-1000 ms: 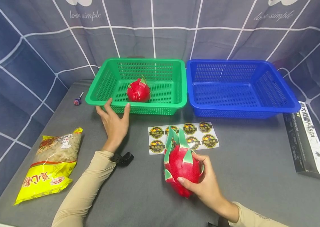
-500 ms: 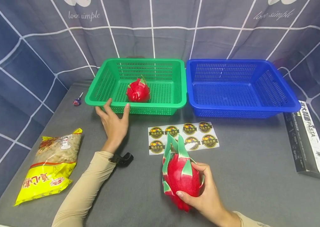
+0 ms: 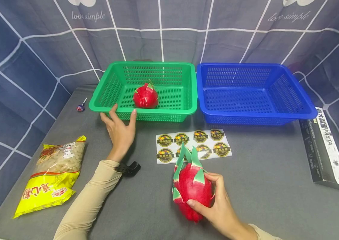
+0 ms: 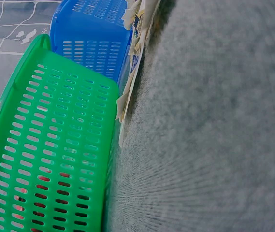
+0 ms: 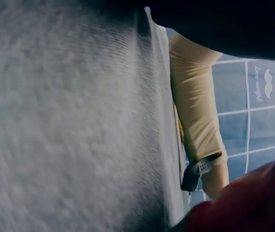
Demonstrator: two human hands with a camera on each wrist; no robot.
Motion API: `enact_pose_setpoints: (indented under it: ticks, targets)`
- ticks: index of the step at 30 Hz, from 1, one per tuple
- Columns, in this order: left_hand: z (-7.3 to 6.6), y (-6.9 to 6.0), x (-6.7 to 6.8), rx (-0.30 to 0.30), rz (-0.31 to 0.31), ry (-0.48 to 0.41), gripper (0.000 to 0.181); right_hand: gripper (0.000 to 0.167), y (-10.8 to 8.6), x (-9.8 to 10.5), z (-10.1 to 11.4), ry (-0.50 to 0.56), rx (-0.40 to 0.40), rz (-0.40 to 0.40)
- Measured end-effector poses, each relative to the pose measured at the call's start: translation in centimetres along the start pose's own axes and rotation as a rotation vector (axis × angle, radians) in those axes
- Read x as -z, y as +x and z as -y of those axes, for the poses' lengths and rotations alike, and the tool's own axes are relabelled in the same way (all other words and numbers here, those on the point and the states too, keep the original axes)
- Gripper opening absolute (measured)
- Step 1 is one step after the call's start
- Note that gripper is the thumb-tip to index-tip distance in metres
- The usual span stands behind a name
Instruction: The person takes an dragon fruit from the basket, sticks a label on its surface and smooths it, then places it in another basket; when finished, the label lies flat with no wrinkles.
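Observation:
My right hand (image 3: 222,210) grips a large red dragon fruit (image 3: 192,188) by its right side, thumb on the near face, green leaf tips pointing away from me. In the right wrist view the fruit (image 5: 243,205) is a dark red shape at the lower right. Relaxed fingers of my left hand (image 3: 120,131) rest at the front rim of the green basket (image 3: 157,111), on its left part. A smaller red dragon fruit (image 3: 145,96) lies inside that basket. The left wrist view shows the green basket wall (image 4: 55,121) close up.
Beside the green basket stands a blue basket (image 3: 247,116). A sticker sheet (image 3: 199,141) lies in front of them, just beyond the held fruit. At the left are a yellow food bag (image 3: 49,180) and a lollipop (image 3: 80,107); a pasta box (image 3: 327,153) lies right.
My right hand has moved toward me with the large dragon fruit, uncovering more of the sticker sheet. My left hand has stayed at the green basket's rim.

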State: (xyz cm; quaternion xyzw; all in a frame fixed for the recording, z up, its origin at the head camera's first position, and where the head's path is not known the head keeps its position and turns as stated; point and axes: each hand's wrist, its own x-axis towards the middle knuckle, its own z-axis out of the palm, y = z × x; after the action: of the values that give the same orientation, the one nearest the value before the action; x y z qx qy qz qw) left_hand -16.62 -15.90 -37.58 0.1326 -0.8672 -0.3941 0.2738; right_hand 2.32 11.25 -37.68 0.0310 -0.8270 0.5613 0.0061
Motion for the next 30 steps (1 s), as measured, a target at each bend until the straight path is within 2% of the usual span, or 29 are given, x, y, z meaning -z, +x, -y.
enact_pose_setpoints:
  ticks: [6,13,19,24,30]
  targets:
    - [0.1,0.0,0.0,-0.004,-0.007,0.009,0.073,0.053,0.5,0.5,-0.3,0.009,0.035,0.017]
    - [0.1,0.0,0.0,-0.002,-0.01,0.012,0.073,0.055,0.5,0.7,-0.5,0.029,0.02,0.041]
    - [0.1,0.0,0.0,0.0,-0.007,0.02,0.073,0.05,0.7,0.7,-0.5,0.04,-0.007,0.027]
    - [0.0,-0.1,-0.1,0.013,0.014,0.001,0.073,0.052,1.0,0.8,-0.7,0.016,0.024,-0.01]
    - [-0.5,-0.3,0.1,0.048,0.059,-0.026,0.076,0.049,1.4,0.7,-0.9,0.016,0.0,-0.029]
